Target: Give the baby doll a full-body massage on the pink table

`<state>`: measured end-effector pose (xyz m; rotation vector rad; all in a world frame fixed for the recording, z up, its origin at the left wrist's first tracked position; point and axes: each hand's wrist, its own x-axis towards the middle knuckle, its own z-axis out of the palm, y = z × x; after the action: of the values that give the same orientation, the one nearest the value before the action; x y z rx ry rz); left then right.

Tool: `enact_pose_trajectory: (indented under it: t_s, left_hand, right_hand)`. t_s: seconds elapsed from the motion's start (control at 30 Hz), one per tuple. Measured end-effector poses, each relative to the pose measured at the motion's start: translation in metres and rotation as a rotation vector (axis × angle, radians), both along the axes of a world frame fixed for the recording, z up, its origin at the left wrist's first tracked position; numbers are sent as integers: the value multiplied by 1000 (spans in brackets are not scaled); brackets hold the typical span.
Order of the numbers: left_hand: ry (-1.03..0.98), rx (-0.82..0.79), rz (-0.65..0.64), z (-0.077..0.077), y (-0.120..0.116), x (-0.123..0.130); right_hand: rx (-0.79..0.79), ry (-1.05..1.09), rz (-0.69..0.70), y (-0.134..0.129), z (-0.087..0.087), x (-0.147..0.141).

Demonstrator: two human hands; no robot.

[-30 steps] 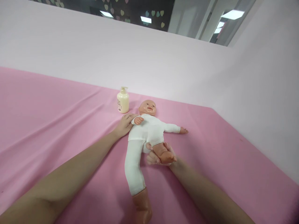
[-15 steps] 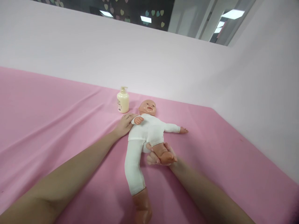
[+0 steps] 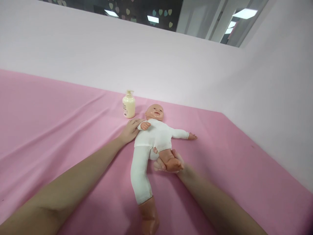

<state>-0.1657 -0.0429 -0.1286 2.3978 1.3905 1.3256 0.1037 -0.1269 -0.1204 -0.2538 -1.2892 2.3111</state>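
Observation:
A baby doll (image 3: 156,135) with a white cloth body lies face up, its head toward the wall. My right hand (image 3: 179,160) is closed around the doll's bent leg from beneath, near the ankle, with the foot (image 3: 173,164) raised above my palm. Part of that hand is hidden behind the leg. Against the doll's other side rests my left hand (image 3: 130,130), its fingers stretched toward the doll's upper arm. The fingertips there are partly covered by the doll's small hand (image 3: 145,125). The doll's other leg (image 3: 140,174) lies extended toward me.
A cream pump bottle (image 3: 128,105) stands upright beyond my left hand, beside the doll's head. Wrinkled pink cloth (image 3: 61,120) covers the surface. A white wall (image 3: 110,55) rises behind it, with a window (image 3: 146,13) above.
The doll's raised foot and my right hand have shifted very slightly. My left hand stays against the doll's side.

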Motion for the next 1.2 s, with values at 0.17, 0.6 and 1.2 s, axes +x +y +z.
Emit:
enact_pose_trajectory:
  t_s: [0.17, 0.6, 1.2]
  left_hand:
    - [-2, -27, 7, 1, -1, 0]
    - [-6, 2, 2, 1, -1, 1]
    - [-18, -29, 5, 1, -2, 1]
  right_hand:
    - [-27, -13, 30, 4, -3, 1]
    - [-37, 45, 42, 1, -1, -1]
    - [0, 17, 18, 1, -3, 1]
